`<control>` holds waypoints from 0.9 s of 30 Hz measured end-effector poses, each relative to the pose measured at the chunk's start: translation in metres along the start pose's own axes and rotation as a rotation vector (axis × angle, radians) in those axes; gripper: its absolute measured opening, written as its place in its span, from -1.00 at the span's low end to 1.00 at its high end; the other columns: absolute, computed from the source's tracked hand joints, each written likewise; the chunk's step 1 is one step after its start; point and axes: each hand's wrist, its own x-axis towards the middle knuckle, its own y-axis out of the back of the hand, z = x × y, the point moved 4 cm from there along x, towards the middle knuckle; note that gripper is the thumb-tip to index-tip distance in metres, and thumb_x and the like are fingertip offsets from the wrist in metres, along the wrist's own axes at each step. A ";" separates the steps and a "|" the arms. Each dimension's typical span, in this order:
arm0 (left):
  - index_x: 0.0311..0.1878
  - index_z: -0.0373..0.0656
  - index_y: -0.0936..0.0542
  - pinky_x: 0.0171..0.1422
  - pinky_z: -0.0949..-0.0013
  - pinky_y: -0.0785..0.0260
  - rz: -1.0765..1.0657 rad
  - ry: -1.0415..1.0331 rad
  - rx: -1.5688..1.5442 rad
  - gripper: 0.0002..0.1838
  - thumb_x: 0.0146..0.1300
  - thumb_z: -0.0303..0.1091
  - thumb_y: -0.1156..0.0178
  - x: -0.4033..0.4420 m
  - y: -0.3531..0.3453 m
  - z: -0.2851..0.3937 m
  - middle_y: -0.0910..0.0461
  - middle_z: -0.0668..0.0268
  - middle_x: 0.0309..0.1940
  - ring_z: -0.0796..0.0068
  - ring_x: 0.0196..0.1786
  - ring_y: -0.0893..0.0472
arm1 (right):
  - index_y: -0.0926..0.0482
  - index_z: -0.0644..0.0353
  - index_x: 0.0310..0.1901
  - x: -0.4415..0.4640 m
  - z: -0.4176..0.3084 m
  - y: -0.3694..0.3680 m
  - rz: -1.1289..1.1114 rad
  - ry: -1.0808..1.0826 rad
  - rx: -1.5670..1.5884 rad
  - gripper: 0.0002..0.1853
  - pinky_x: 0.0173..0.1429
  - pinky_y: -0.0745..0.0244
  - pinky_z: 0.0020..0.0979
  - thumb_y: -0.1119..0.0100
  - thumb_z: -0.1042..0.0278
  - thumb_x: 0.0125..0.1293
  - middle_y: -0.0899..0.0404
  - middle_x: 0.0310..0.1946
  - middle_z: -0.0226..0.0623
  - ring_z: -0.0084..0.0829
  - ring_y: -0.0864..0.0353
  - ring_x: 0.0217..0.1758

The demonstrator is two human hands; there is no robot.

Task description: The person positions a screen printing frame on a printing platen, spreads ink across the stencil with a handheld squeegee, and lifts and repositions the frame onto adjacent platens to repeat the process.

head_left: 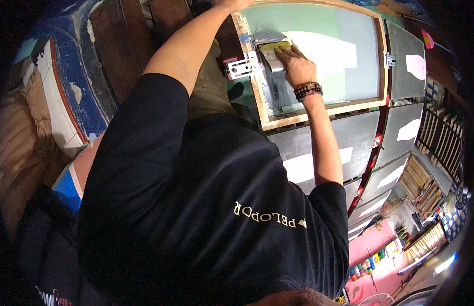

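A wooden-framed screen (322,108) with pale green and grey mesh lies at the top centre, above a dark board with a white shape. My right hand (299,65), with beaded bracelets at its wrist, presses a flat squeegee-like tool (271,55) with a yellow-green edge onto the mesh's left part. Dark ink smears surround the tool. At the top edge of the view, my left hand (236,4) is by the frame's upper left corner; its fingers are out of sight. A metal hinge clamp (240,68) sits at the frame's left side.
Dark boards with white shapes (403,122) stand in rows right of the frame. Farther right are a rack (441,135) and stacked wooden frames (420,186). Coloured bottles (363,269) stand on a pink surface at lower right. Brown cloth (30,143) hangs at left.
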 end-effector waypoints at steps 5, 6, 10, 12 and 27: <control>0.05 -0.41 -0.72 0.35 -0.04 -0.47 -0.092 0.014 0.008 0.08 0.26 0.65 0.05 -0.002 0.003 0.001 -0.66 -0.24 0.13 -0.18 0.29 -0.61 | -0.53 -0.28 0.42 -0.015 -0.004 -0.009 -0.013 -0.003 -0.079 -0.36 0.33 -0.62 -0.32 -0.04 0.56 0.35 -0.54 0.42 -0.63 -0.36 -0.51 0.48; 0.05 -0.41 -0.72 0.35 -0.04 -0.47 -0.092 0.015 0.007 0.08 0.26 0.65 0.05 -0.001 0.001 0.000 -0.66 -0.24 0.13 -0.18 0.29 -0.61 | -0.53 -0.28 0.42 -0.017 -0.003 -0.010 -0.014 -0.002 -0.079 -0.36 0.33 -0.62 -0.32 -0.04 0.56 0.35 -0.54 0.42 -0.63 -0.36 -0.51 0.48; 0.04 -0.42 -0.72 0.36 -0.05 -0.46 -0.041 0.004 -0.020 0.08 0.26 0.65 0.04 -0.001 -0.002 -0.003 -0.66 -0.24 0.12 -0.19 0.28 -0.61 | -0.53 -0.32 0.41 -0.029 -0.003 -0.013 -0.035 -0.032 -0.049 -0.34 0.30 -0.64 -0.34 -0.05 0.58 0.34 -0.54 0.42 -0.66 -0.37 -0.50 0.49; 0.03 -0.42 -0.72 0.36 -0.05 -0.46 -0.029 0.007 -0.031 0.08 0.26 0.65 0.04 0.000 0.000 0.000 -0.66 -0.25 0.12 -0.19 0.28 -0.62 | -0.54 -0.33 0.41 -0.036 -0.003 -0.012 -0.041 -0.046 -0.041 -0.34 0.29 -0.65 -0.35 -0.05 0.58 0.34 -0.54 0.41 -0.67 -0.37 -0.50 0.49; -0.05 -0.42 -0.75 0.28 -0.06 -0.52 -0.070 0.018 0.002 0.06 0.26 0.64 0.03 -0.001 0.003 0.001 -0.70 -0.25 0.02 -0.18 0.19 -0.68 | -0.60 -0.28 0.34 -0.097 -0.012 -0.007 -0.062 -0.086 0.050 -0.34 0.21 -0.71 -0.30 -0.12 0.62 0.25 -0.58 0.38 -0.68 -0.28 -0.52 0.48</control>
